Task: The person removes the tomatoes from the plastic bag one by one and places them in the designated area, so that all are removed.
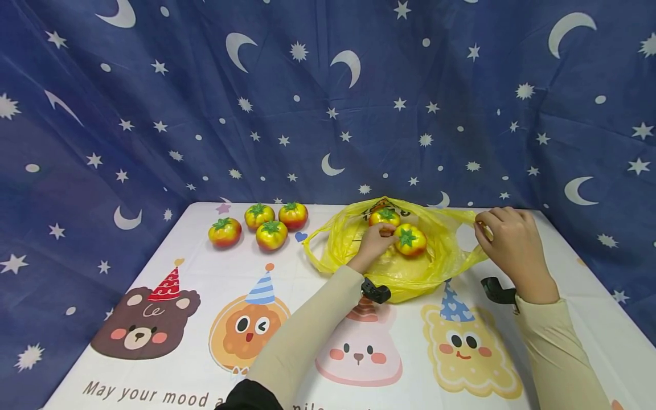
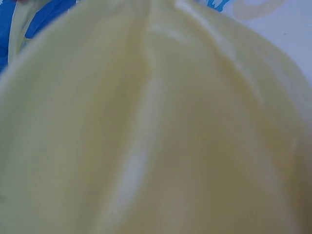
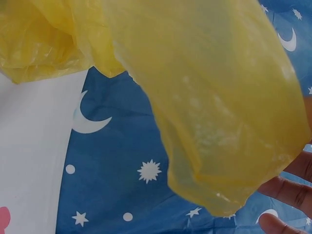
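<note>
A yellow plastic bag (image 1: 328, 239) lies on the table with its mouth spread open. My left hand (image 1: 375, 245) reaches into that mouth and holds a yellow-red tomato (image 1: 411, 240) with a green leafy top by its left side. Behind it in the bag sits a second tomato (image 1: 384, 216). At the bag's right side, my right hand (image 1: 509, 242) pinches one handle and pulls it outward. The right wrist view shows this stretched handle (image 3: 219, 126) beside the fingers (image 3: 290, 191). Yellow film (image 2: 156, 122) fills the left wrist view and hides the left hand there.
Several more tomatoes (image 1: 271, 235) stand grouped on the table left of the bag. The white tablecloth (image 1: 179, 239) carries printed cartoon figures, among them a bear (image 1: 146, 324). A blue curtain (image 1: 287, 114) with moons and stars hangs right behind the table.
</note>
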A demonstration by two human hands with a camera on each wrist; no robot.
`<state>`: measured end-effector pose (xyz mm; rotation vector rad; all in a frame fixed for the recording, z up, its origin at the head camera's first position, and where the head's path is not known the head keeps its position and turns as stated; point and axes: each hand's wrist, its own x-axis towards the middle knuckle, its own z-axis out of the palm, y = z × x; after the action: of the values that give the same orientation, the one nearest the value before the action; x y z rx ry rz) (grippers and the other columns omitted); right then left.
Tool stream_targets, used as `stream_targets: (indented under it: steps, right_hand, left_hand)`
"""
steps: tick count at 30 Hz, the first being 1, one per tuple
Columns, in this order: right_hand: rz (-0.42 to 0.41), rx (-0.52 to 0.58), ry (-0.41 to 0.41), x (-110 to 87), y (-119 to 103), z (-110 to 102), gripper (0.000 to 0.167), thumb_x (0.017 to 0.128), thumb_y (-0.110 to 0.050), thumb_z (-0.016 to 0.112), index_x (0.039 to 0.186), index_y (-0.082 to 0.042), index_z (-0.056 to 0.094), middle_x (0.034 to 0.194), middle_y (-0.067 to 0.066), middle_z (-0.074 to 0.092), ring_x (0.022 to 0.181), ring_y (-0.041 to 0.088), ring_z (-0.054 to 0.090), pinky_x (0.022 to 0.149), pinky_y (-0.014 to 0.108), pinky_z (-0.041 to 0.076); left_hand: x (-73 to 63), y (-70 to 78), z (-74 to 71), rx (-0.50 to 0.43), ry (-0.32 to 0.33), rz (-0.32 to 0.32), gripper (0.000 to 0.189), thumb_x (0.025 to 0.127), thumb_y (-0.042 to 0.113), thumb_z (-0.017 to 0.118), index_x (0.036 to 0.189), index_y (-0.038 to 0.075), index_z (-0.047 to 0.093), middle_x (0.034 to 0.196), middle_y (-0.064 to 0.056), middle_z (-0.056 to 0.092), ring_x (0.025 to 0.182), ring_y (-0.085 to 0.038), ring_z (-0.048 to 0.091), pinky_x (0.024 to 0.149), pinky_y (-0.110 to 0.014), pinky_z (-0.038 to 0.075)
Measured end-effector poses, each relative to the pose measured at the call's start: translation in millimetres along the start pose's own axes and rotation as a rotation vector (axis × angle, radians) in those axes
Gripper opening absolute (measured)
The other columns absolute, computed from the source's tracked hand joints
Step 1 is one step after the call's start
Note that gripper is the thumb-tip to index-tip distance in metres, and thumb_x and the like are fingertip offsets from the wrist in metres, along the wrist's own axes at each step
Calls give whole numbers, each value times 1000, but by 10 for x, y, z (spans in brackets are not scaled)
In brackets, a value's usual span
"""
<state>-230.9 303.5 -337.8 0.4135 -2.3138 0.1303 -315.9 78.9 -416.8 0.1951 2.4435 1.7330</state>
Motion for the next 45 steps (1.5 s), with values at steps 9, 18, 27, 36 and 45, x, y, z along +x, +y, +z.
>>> stream_targets:
  steps: [9, 18, 27, 36, 45]
  right_hand:
    - [7, -3, -7, -6, 1, 0, 8, 74, 0, 71, 79, 3, 65, 75, 19, 67, 75, 36, 58, 77, 53, 45]
    - [-2, -8, 3, -6, 9, 10, 8, 74, 0, 71, 78, 3, 65, 74, 19, 66, 74, 36, 58, 76, 53, 45]
    - [-7, -11, 7, -12, 13, 18, 9, 73, 0, 72, 78, 3, 65, 74, 19, 66, 74, 36, 58, 75, 52, 45]
    - [-16, -7, 16, -7, 15, 26, 9, 74, 0, 71, 78, 3, 65, 74, 19, 66, 73, 35, 57, 74, 53, 45]
    - [-26, -4, 21, -10, 22, 45, 8, 74, -1, 71, 78, 2, 65, 73, 18, 66, 73, 35, 57, 73, 51, 44]
  left_hand:
    - [-10, -13, -6, -54, -18, -40, 26, 88, 12, 63, 114, 5, 62, 107, -12, 66, 92, -21, 63, 66, -18, 49]
    - [-18, -18, -3, -34, -52, -71, 33, 91, 17, 60, 123, 10, 59, 105, -10, 65, 84, -23, 61, 64, -21, 47]
    - [-38, -29, -20, -61, -134, -84, 31, 92, 18, 58, 120, 5, 61, 110, -10, 63, 78, -22, 58, 68, -25, 49]
    - [-17, 49, -116, 19, -194, -116, 36, 94, 25, 55, 124, 5, 58, 116, -10, 60, 84, -20, 55, 72, -26, 46]
    - [90, 165, -251, 188, -327, -102, 41, 94, 26, 56, 129, 3, 52, 121, -12, 57, 88, -20, 53, 77, -28, 49]
